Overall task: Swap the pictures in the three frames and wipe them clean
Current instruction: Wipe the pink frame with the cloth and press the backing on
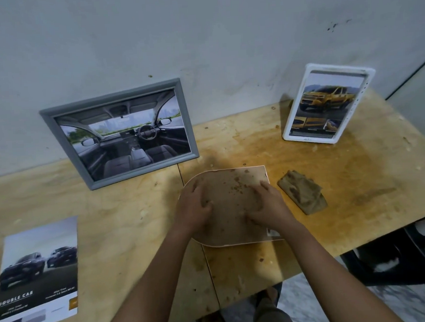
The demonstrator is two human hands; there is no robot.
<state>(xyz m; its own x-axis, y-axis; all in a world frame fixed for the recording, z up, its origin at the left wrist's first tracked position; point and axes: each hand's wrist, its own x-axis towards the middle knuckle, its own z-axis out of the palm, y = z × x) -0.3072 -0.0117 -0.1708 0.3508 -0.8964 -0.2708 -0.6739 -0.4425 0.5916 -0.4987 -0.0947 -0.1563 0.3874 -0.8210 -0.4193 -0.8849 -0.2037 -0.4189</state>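
While the job stands part done, items run from nearest to farthest as follows:

Left hand [194, 206] and right hand [266, 207]: both palm-down with fingers curled, pressing on the brown backing board [231, 199] of the third frame, which lies face-down at the middle of the surface [358, 201]; neither hand grips anything, and whether the fingertips are working a clip cannot be told

Backing board: rounded on its left side, square on its right, crumbs or flaking spots across it; a corner of paper [273, 232] shows at its near right edge

Loose print [39, 271] of two dark trucks: flat at the near left, well apart from the board, in no frame

Cloth [303, 192]: crumpled, brownish, just right of the board, untouched

Grey frame [120, 134]: leaning on the wall at the back left, holding a car-interior picture

White frame [327, 104]: upright at the back right, holding a yellow-truck picture

Judged progress: two frames look assembled and set up; the third is open or being closed, one print is left over, and wiping appears not yet begun on this frame
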